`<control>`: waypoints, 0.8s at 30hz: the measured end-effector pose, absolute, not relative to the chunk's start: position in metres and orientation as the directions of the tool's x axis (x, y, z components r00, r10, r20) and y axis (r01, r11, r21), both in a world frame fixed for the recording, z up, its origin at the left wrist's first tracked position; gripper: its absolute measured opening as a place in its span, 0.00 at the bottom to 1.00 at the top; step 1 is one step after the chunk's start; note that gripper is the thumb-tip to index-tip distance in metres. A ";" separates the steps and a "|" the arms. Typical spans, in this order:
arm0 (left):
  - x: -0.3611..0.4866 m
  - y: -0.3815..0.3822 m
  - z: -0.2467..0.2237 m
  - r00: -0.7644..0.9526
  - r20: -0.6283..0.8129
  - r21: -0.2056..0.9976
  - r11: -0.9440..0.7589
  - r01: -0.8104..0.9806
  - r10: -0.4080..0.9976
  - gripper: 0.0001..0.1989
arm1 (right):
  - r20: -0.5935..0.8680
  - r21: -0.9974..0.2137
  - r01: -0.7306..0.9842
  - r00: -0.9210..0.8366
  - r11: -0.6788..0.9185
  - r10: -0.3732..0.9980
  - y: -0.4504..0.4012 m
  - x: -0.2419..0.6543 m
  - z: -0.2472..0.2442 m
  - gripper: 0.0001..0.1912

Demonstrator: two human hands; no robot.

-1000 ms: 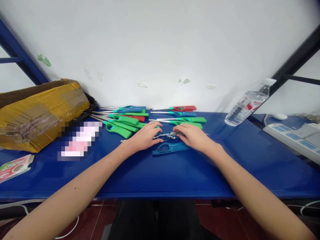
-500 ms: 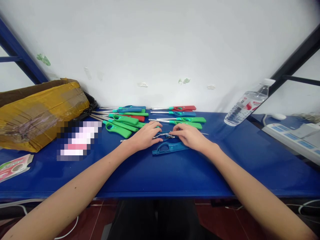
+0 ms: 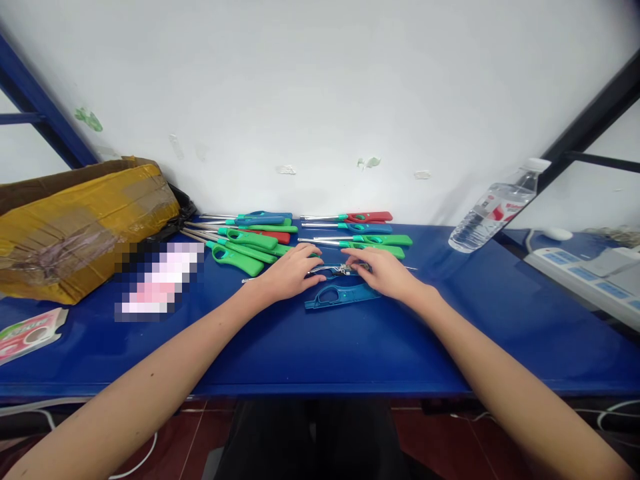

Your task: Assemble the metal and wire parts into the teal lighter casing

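Observation:
An opened blue lighter half with metal parts inside point(image 3: 342, 269) lies on the blue table between my hands. My left hand point(image 3: 295, 272) grips its left end between thumb and fingers. My right hand point(image 3: 383, 270) is over the right part, fingers bent around it; what its fingertips hold is too small to make out. Nearer to me lies a loose blue handle shell point(image 3: 340, 295), flat and untouched. Behind my hands is a row of long lighters, with a red one point(image 3: 370, 217) at the back and a green one point(image 3: 390, 239) closer.
More lighters point(image 3: 240, 258) are piled at the left. A taped cardboard box point(image 3: 85, 227) stands at the far left, with a printed card point(image 3: 31, 335) before it. A water bottle point(image 3: 493, 207) and a white power strip point(image 3: 590, 277) are at the right.
My right fingers have shifted and spread slightly over the opened lighter, showing more of its metal parts. My left hand has hardly moved.

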State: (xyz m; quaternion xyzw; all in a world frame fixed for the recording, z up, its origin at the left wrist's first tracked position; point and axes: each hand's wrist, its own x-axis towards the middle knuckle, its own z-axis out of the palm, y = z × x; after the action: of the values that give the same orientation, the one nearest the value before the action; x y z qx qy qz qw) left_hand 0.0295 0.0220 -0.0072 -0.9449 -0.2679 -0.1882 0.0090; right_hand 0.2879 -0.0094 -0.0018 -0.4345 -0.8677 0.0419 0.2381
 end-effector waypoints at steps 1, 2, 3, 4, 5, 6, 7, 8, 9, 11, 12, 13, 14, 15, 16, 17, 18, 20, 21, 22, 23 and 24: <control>0.030 0.022 -0.007 0.783 0.359 0.085 -0.853 0.514 0.508 0.16 | 0.385 -0.286 0.726 -0.511 0.625 0.769 -0.009 0.288 -0.002 0.19; 0.030 0.021 -0.006 0.782 0.358 0.088 -0.852 0.516 0.511 0.16 | 0.390 -0.289 0.713 -0.521 0.638 0.759 -0.008 0.288 -0.002 0.18; 0.030 0.021 -0.006 0.781 0.357 0.092 -0.851 0.517 0.513 0.17 | 0.390 -0.290 0.698 -0.538 0.654 0.747 -0.008 0.288 -0.002 0.16; 0.030 0.020 -0.006 0.780 0.354 0.096 -0.850 0.518 0.516 0.17 | 0.387 -0.288 0.684 -0.557 0.670 0.735 -0.008 0.288 -0.002 0.16; 0.030 0.020 -0.005 0.780 0.350 0.099 -0.849 0.519 0.518 0.17 | 0.383 -0.286 0.673 -0.572 0.682 0.725 -0.007 0.288 -0.002 0.16; 0.030 0.019 -0.005 0.781 0.345 0.099 -0.848 0.521 0.521 0.18 | 0.380 -0.281 0.668 -0.582 0.689 0.719 -0.007 0.288 -0.002 0.16; 0.030 0.019 -0.004 0.782 0.340 0.097 -0.846 0.524 0.523 0.18 | 0.380 -0.275 0.668 -0.586 0.692 0.716 -0.007 0.288 -0.002 0.17; 0.030 0.018 -0.003 0.782 0.337 0.093 -0.845 0.526 0.524 0.18 | 0.383 -0.267 0.671 -0.585 0.692 0.715 -0.008 0.288 -0.002 0.17; 0.029 0.018 -0.002 0.782 0.335 0.089 -0.844 0.529 0.525 0.18 | 0.388 -0.258 0.676 -0.582 0.690 0.715 -0.008 0.288 -0.002 0.17; 0.027 0.018 0.000 0.780 0.335 0.081 -0.841 0.534 0.528 0.17 | 0.389 -0.244 0.684 -0.581 0.688 0.715 -0.009 0.288 -0.001 0.17; 0.026 0.018 0.002 0.778 0.336 0.078 -0.839 0.538 0.530 0.17 | 0.386 -0.241 0.686 -0.582 0.687 0.716 -0.009 0.288 -0.001 0.17; 0.024 0.018 0.003 0.775 0.337 0.077 -0.836 0.543 0.534 0.17 | 0.382 -0.241 0.686 -0.583 0.686 0.717 -0.010 0.287 -0.001 0.17; 0.023 0.017 0.005 0.773 0.337 0.076 -0.833 0.547 0.538 0.17 | 0.380 -0.245 0.686 -0.583 0.686 0.718 -0.010 0.287 -0.001 0.17; 0.022 0.017 0.006 0.770 0.337 0.076 -0.831 0.551 0.542 0.17 | 0.382 -0.252 0.686 -0.577 0.682 0.722 -0.010 0.287 -0.001 0.17; 0.021 0.017 0.007 0.768 0.336 0.076 -0.828 0.555 0.545 0.17 | 0.388 -0.263 0.689 -0.566 0.676 0.728 -0.010 0.287 -0.001 0.16; 0.020 0.017 0.008 0.766 0.336 0.075 -0.826 0.559 0.548 0.16 | 0.397 -0.276 0.692 -0.550 0.667 0.734 -0.010 0.288 -0.001 0.16; 0.019 0.017 0.009 0.765 0.334 0.074 -0.824 0.562 0.551 0.16 | 0.407 -0.287 0.695 -0.534 0.659 0.740 -0.010 0.288 0.000 0.16; 0.018 0.017 0.010 0.765 0.330 0.069 -0.822 0.565 0.553 0.16 | 0.429 -0.299 0.699 -0.509 0.649 0.746 -0.009 0.291 0.002 0.16; 0.018 0.017 0.010 0.766 0.327 0.066 -0.822 0.565 0.553 0.16 | 0.439 -0.297 0.703 -0.501 0.647 0.746 -0.009 0.293 0.004 0.16; 0.018 0.017 0.010 0.769 0.323 0.063 -0.823 0.565 0.552 0.16 | 0.447 -0.291 0.707 -0.495 0.644 0.745 -0.008 0.296 0.005 0.16; 0.018 0.017 0.010 0.771 0.319 0.060 -0.823 0.564 0.552 0.16 | 0.452 -0.284 0.715 -0.488 0.639 0.747 -0.008 0.299 0.007 0.16; 0.018 0.017 0.011 0.772 0.316 0.057 -0.823 0.565 0.552 0.16 | 0.452 -0.277 0.725 -0.481 0.631 0.751 -0.007 0.301 0.009 0.15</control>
State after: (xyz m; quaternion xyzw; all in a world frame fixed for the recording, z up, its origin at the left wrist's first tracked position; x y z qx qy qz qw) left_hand 0.0182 0.0165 0.0106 -0.9411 -0.2966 -0.1613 0.0206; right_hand 0.3013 -0.0072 0.0093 -0.4289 -0.8602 0.0238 0.2749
